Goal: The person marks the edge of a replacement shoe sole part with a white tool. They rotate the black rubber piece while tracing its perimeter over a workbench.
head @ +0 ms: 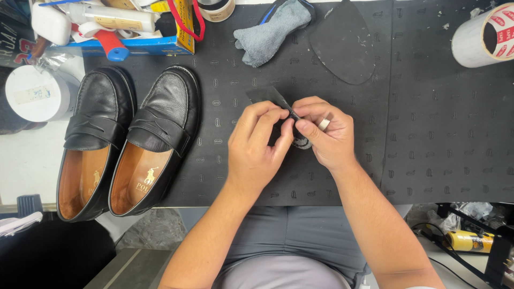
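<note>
Forearms: both bare, coming up from the grey-trousered lap at the bottom of the view and converging over the middle of the mat.
Held piece: a small dark sheet scrap (266,95) with a thin strip running down between the fingertips, above a small roll or disc (301,142) partly hidden under the hands; what the roll is cannot be told.
Left hand (257,147): fingers curled, thumb and forefinger pinched together on the strip, knuckles toward the camera.
Right hand (327,134): closed around the roll from the right, thumb meeting the left fingertips, a pale ring on one finger.
Hands together: touching at the fingertips, both clamped on the same small piece just above the mat.
Risk: the grip is a fingertip pinch on a thin strip, so it could likely slip or tear if the hands pull unevenly; the roll might drop onto the mat if the right hand loosens.
Mat (428,134): black, patterned, covering the bench.
Loafers (128,142): a black leather pair with tan linings, side by side on the left, well apart from the hands.
Grey cloth (267,32): crumpled at the top centre.
Sole-shaped cutout (342,45): dark, flat, just beside the cloth.
Tape roll (482,35): white, at the top right corner.
</note>
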